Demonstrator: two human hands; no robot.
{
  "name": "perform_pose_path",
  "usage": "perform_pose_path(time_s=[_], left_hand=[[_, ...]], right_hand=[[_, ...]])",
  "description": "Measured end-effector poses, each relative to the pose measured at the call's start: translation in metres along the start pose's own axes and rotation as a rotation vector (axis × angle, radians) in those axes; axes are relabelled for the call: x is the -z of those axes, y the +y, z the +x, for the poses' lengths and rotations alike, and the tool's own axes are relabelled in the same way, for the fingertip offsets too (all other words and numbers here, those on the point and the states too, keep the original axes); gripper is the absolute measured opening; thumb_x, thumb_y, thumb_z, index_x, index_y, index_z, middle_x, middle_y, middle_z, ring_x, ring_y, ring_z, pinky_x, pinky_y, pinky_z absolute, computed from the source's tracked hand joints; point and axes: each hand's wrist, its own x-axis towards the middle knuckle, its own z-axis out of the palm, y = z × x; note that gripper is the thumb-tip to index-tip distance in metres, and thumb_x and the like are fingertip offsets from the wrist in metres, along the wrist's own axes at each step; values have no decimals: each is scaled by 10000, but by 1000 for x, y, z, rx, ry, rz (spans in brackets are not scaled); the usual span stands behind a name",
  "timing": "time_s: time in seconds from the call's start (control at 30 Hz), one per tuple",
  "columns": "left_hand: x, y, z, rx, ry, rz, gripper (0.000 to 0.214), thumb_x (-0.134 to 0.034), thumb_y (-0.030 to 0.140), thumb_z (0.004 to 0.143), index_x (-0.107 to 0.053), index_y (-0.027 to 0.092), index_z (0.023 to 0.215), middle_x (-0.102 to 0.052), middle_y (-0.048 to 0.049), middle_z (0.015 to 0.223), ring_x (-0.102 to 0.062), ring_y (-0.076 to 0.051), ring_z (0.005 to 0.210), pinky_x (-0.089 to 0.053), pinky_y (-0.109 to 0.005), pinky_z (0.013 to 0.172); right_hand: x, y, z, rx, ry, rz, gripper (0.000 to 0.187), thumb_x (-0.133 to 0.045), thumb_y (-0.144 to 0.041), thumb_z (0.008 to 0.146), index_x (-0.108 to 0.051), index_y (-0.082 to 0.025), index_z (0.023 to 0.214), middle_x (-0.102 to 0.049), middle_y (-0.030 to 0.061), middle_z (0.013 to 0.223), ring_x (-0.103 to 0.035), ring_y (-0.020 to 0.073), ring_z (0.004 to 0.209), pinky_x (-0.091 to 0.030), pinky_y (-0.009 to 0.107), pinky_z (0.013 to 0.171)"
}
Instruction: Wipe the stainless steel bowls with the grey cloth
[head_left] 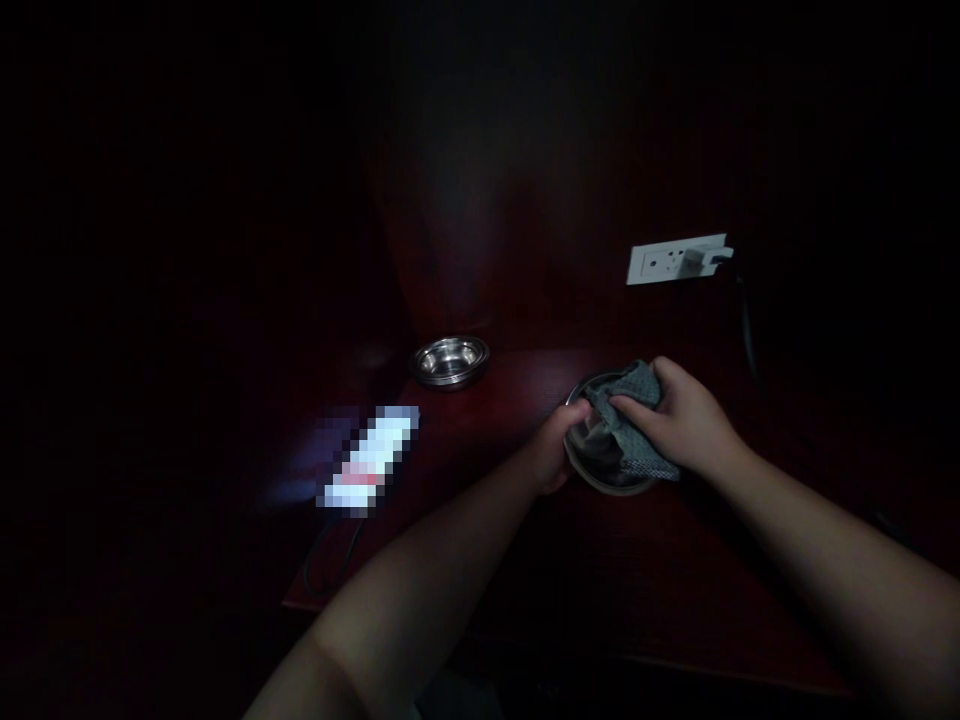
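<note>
A round metal bowl (596,445) is held above the dark red table, its open side facing me. My left hand (556,447) grips its left rim, thumb over the edge. A grey-green cloth (641,420) lies across the bowl's right part and inside. My right hand (694,415) is closed on this cloth, with the thumb pressing it toward the bowl. The fingers of my right hand behind the cloth are hidden. Further back to the left, several shiny steel bowls (450,362) sit nested on the table.
A lit phone (371,460), blurred out, lies at the table's left side, with a thin cable (309,565) near it. A white wall socket (679,260) with a plug and hanging cord is at the back right. The surroundings are very dark.
</note>
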Motion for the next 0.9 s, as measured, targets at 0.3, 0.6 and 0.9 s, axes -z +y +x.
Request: perform_pose_path(time_s=[0.3,0.6,0.9], left_hand=[[6,4,-4,108,-37,45,494,-616,532,685,-664,134,974,-732,-93,900,-636,-285,1047,-386,-412,1006],[7,-6,1,-6,-18,37,721,-568,736,716,-634,143,1121,-682,-140,1173,-552,-323,1227,-357,-464,1086],[-3,-12,-6,-346,78,359,710,-719,182,684,-426,191,1330,-552,-129,1366,-500,-288,1286,-348,-480,1107]], right_hand=[[10,-10,-2,80,-78,-102,311,-646,-402,750,-377,-250,713,-461,-33,612,-448,149,543,-317,275,506],[3,1,3,-41,-18,107,318,-681,-398,718,-407,-243,676,-494,-31,612,-471,150,567,-372,278,516],[-7,13,10,-378,53,463,265,-722,-369,692,-576,-216,853,-672,33,749,-623,201,627,-498,327,558]])
